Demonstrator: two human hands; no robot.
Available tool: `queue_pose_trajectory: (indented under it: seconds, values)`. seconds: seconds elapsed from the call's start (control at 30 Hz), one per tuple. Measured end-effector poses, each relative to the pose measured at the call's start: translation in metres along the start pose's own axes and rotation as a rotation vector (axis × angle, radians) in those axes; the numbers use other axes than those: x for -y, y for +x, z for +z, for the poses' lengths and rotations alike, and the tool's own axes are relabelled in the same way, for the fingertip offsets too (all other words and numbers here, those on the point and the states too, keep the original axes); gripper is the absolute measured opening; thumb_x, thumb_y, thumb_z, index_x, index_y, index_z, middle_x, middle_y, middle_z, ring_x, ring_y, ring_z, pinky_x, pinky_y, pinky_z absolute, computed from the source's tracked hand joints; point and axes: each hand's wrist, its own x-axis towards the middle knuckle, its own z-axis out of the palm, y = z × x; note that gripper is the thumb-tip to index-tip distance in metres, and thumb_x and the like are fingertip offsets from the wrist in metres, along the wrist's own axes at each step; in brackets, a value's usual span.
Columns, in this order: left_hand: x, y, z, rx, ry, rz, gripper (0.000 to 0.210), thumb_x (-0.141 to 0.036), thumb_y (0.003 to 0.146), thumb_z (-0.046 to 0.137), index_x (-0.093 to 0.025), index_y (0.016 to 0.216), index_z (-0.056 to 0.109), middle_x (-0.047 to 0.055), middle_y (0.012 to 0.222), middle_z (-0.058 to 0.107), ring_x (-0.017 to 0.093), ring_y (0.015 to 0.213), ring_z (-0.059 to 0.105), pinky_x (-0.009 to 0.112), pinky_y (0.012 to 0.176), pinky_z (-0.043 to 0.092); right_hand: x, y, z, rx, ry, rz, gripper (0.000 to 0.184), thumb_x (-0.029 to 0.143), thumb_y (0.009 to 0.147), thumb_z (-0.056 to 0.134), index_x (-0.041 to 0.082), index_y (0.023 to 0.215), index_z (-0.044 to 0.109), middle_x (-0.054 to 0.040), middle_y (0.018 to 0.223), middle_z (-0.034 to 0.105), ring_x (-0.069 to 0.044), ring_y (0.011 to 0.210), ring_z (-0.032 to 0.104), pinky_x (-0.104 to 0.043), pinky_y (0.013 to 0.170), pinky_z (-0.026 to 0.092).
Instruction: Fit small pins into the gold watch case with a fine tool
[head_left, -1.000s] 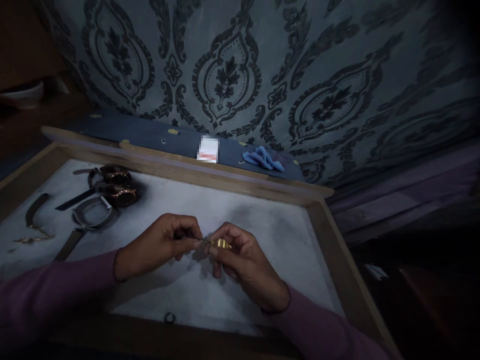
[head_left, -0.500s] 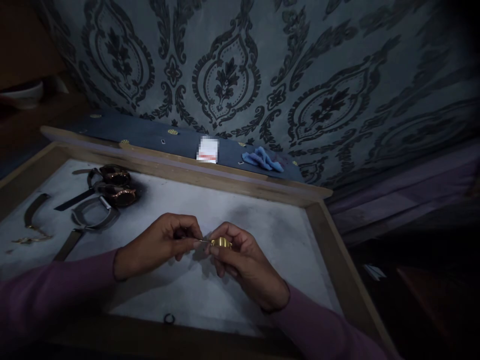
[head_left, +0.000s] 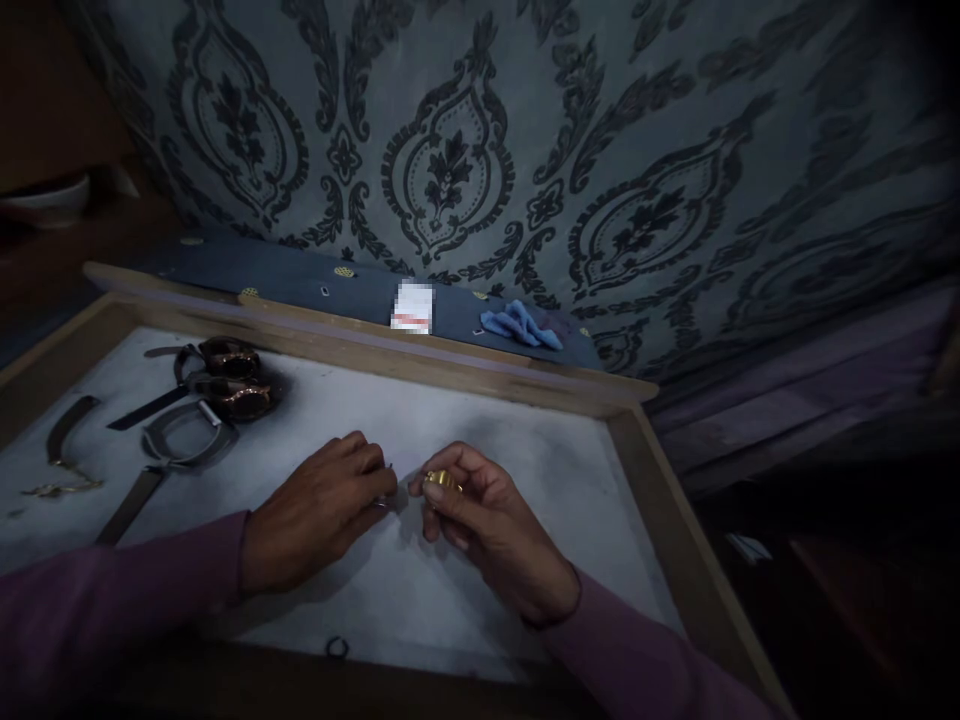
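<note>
My right hand (head_left: 499,520) is closed, pinching a small gold-coloured watch case (head_left: 442,481) between thumb and fingers. To its left, my left hand (head_left: 322,510) is also closed, knuckles up and palm toward the tray. Tiny bits of a thin metal tool (head_left: 381,504) show at its fingertips; most of it is hidden by the fingers. A narrow gap separates the two hands, and the tool does not touch the case. Both are above the white floor of a wooden tray (head_left: 577,470).
At the tray's left lie dark watches with rose-gold cases (head_left: 244,400), a grey watch strap (head_left: 131,505) and a strap piece with a thin chain (head_left: 67,440). A small dark ring (head_left: 337,647) is near the front edge. Behind the rim are a white packet (head_left: 412,305) and blue cloth (head_left: 521,325).
My left hand has drawn back from the gold watch case and turned palm down, taking the thin tool away from it. My right hand has tilted the case slightly.
</note>
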Motion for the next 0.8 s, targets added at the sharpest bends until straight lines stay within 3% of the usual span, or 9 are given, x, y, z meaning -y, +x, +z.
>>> queue_pose_trajectory:
  seconds: [0.1,0.2,0.27,0.33,0.47,0.8]
  values:
    - [-0.007,0.003,-0.002,-0.054,-0.275,-0.119,0.016,-0.015,0.090,0.046,-0.017,0.090,0.061,0.003,0.084,0.060,0.018,0.080,0.051,0.031,0.071,0.039,0.000,0.000,0.001,-0.009,-0.014,0.002,0.022,0.029,0.072,0.077,0.018,0.080,0.060,0.0008,0.076,0.067,-0.006,0.048,0.058,-0.017,0.037,0.025]
    - [-0.015,0.007,-0.002,0.052,-0.866,-0.334,0.012,-0.022,0.088,0.050,-0.016,0.092,0.061,0.003,0.081,0.065,0.015,0.071,0.058,0.026,0.063,0.043,-0.001,-0.002,0.002,-0.028,-0.100,-0.019,0.020,0.031,0.075,0.074,0.019,0.081,0.059,0.0029,0.068,0.063,-0.007,0.047,0.056,-0.018,0.039,0.028]
    - [-0.018,0.009,0.000,0.124,-1.210,-0.440,0.013,-0.023,0.082,0.058,-0.014,0.091,0.062,0.005,0.083,0.069,0.016,0.076,0.063,0.027,0.068,0.048,-0.002,-0.004,0.002,-0.037,-0.241,-0.078,0.015,0.030,0.078,0.070,0.019,0.081,0.060,0.0039,0.062,0.060,-0.008,0.049,0.055,-0.019,0.043,0.034]
    - [-0.018,0.009,0.002,0.139,-1.416,-0.543,0.016,-0.021,0.075,0.066,-0.013,0.089,0.064,0.007,0.086,0.071,0.017,0.082,0.067,0.030,0.078,0.050,-0.003,-0.007,0.003,-0.063,-0.428,-0.160,0.009,0.027,0.080,0.067,0.019,0.080,0.062,0.0034,0.062,0.059,-0.010,0.053,0.055,-0.022,0.048,0.039]
    - [-0.014,0.010,0.003,0.125,-1.559,-0.678,0.020,-0.016,0.068,0.073,-0.011,0.086,0.066,0.007,0.084,0.073,0.018,0.083,0.069,0.032,0.086,0.050,-0.004,-0.011,0.004,-0.100,-0.577,-0.208,0.005,0.025,0.081,0.065,0.020,0.082,0.064,0.0019,0.066,0.060,-0.012,0.056,0.054,-0.024,0.051,0.042]
    - [-0.008,0.012,0.002,0.120,-1.556,-0.646,0.022,-0.025,0.072,0.075,-0.010,0.086,0.067,0.009,0.085,0.075,0.018,0.084,0.071,0.030,0.084,0.052,-0.002,-0.002,0.000,-0.074,-0.242,-0.100,0.021,0.032,0.075,0.075,0.019,0.084,0.061,0.0037,0.059,0.059,-0.009,0.044,0.050,-0.020,0.037,0.033]
